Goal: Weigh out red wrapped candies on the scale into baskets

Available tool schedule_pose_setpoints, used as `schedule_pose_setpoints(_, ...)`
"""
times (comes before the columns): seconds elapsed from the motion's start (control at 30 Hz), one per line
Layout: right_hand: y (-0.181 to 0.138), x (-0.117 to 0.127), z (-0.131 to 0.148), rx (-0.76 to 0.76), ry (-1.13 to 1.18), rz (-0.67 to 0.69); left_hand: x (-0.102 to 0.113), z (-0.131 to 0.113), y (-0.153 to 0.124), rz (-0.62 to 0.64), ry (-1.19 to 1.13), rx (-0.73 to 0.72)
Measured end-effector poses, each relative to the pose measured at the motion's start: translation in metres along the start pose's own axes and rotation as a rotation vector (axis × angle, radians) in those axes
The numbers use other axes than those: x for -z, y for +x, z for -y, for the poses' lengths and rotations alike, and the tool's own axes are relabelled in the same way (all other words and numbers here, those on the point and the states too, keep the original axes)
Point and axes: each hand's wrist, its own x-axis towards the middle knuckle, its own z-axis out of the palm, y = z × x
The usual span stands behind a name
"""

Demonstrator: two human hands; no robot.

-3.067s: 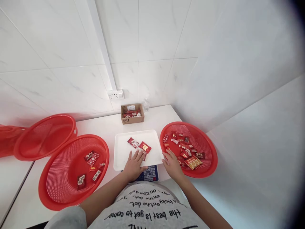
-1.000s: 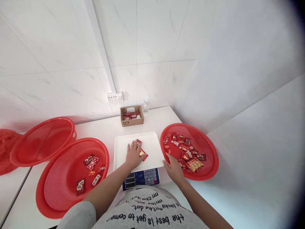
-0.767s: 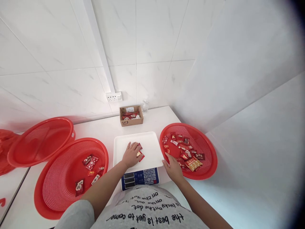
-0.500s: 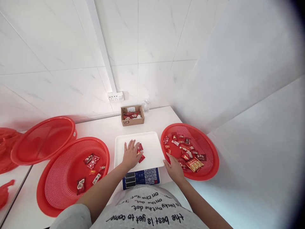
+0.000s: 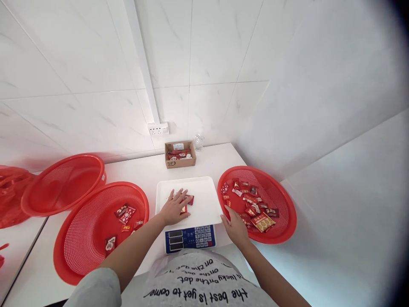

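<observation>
My left hand lies palm down on the white tray, fingers spread over a few small red candy packets. Part of these packets is hidden beneath the fingers. At the tray's front right corner, my right hand grips the near left rim of a red plastic basket, thumb outside and fingers toward the inside. Several red wrapped candies and a yellow-and-red packet lie in that basket. Under the tray is a scale with a blue keypad panel.
A larger red basket on the left holds several packets. Behind it another red basket stands beside red plastic bags. A small cardboard box of red packets and a clear glass are by the wall.
My left hand has slid slightly over the packets on the tray, with its fingers flatter and covering different ones. The right hand stays at the basket rim. The view has shifted slightly.
</observation>
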Motion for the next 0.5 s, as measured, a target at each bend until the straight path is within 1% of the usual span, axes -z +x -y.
schedule_pose_setpoints(0.07,0.000,0.000,0.000,-0.004,-0.002,0.010,0.000,-0.005,-0.003,-0.040,0.018,0.073)
schedule_pose_setpoints(0.13,0.000,0.001,0.000,-0.022,-0.006,0.019,-0.004,-0.017,-0.003,-0.071,0.022,0.179)
schedule_pose_setpoints(0.2,0.000,0.001,0.001,-0.035,-0.008,0.028,-0.010,-0.029,-0.002,-0.068,0.002,0.266)
schedule_pose_setpoints(0.27,0.000,0.002,0.002,-0.034,-0.003,0.036,-0.013,-0.035,0.000,-0.051,-0.027,0.299)
schedule_pose_setpoints(0.33,-0.001,0.002,0.003,-0.028,0.009,0.037,-0.010,-0.034,0.000,-0.031,-0.058,0.257)
schedule_pose_setpoints(0.47,0.001,0.002,0.000,-0.035,0.058,0.033,0.007,-0.015,-0.007,0.017,-0.137,0.046)
schedule_pose_setpoints(0.5,0.003,0.003,-0.001,-0.050,0.080,0.031,0.011,-0.009,-0.010,0.021,-0.155,0.012)
